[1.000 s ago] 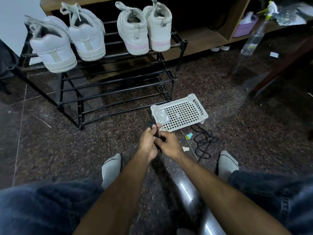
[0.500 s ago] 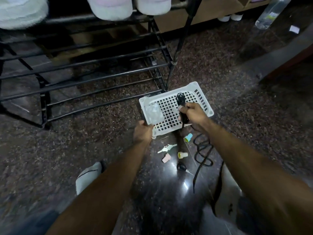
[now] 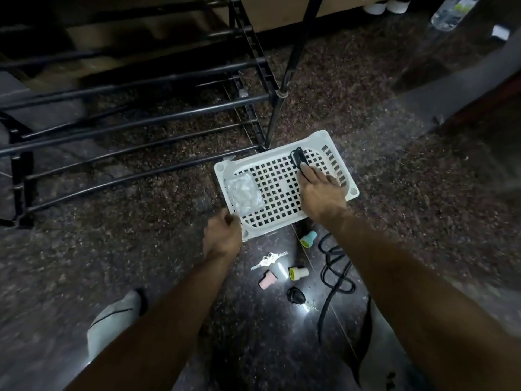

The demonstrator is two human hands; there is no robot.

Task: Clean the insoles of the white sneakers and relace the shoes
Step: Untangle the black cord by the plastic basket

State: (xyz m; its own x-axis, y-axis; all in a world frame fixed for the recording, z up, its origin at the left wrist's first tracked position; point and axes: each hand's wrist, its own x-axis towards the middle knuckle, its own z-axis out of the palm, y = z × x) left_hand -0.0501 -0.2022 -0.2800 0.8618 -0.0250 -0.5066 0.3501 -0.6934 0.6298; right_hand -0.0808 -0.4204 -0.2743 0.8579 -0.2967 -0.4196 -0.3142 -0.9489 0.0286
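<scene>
No white sneakers appear in the head view now. A white perforated plastic basket (image 3: 220, 176) sits on the dark floor in front of me. My left hand (image 3: 222, 235) grips its near left corner. My right hand (image 3: 320, 193) reaches over the basket's right side and pinches a small black coiled lace bundle (image 3: 298, 158) at its fingertips, low against the basket's floor. A second black lace (image 3: 335, 266) lies loose on the floor under my right forearm. A clear bag of white pieces (image 3: 244, 193) rests in the basket's left end.
A black metal shoe rack (image 3: 141, 114) stands left and behind the basket, with one leg touching its far edge. Keys (image 3: 267, 259), teal (image 3: 308, 239), yellow (image 3: 298, 273) and pink (image 3: 267, 279) caps and a black fob (image 3: 295, 295) lie near me. A spray bottle (image 3: 448, 9) stands far right.
My view dropped from the shoes on the rack to the floor. My right hand carried the black bundle from in front of me into the basket; my left hand took the basket's corner.
</scene>
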